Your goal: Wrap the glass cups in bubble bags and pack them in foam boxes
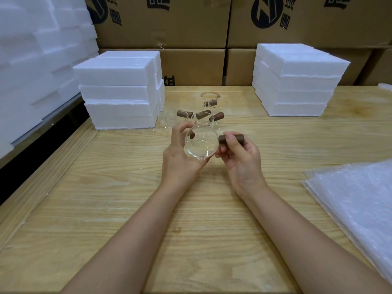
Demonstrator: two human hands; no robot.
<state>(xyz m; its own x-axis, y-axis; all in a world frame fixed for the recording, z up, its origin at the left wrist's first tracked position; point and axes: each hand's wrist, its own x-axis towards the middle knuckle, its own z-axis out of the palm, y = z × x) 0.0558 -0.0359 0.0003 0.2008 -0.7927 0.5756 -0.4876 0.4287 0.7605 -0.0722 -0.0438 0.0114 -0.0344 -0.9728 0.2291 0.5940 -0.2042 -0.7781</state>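
Over the middle of the wooden table [127,187], held clear of the top: one glass cup [201,145], clear, thin-walled, round-bodied, mouth turned towards the viewer.

- Fitting: short brown wooden handle [232,138], projecting from the cup's right side.
- Handling, as judged: light, rigid, smooth and likely slippery on the bare glass; fragile at rim and wall. The handle looks the surest place to take hold, with a second support under the body; squeezing the rim seems unwise.
- Left hand [180,158]: fingers curled round the glass body from the left and below, thumb up by the rim; it cradles the cup.
- Right hand [239,160]: thumb and fingers curled about the handle, pinching it.

Just behind the held piece: other cups [197,115] of the same pattern, standing or lying close together on the table, unwrapped.

Far left and far right of these: left stack of foam boxes [118,92] and right stack of foam boxes [297,81], white, all closed.

Near right edge: bubble bags [356,198], a flat pile, untouched, well apart from both hands.

Backdrop: cardboard cartons [169,24], printed, stacked against the table.
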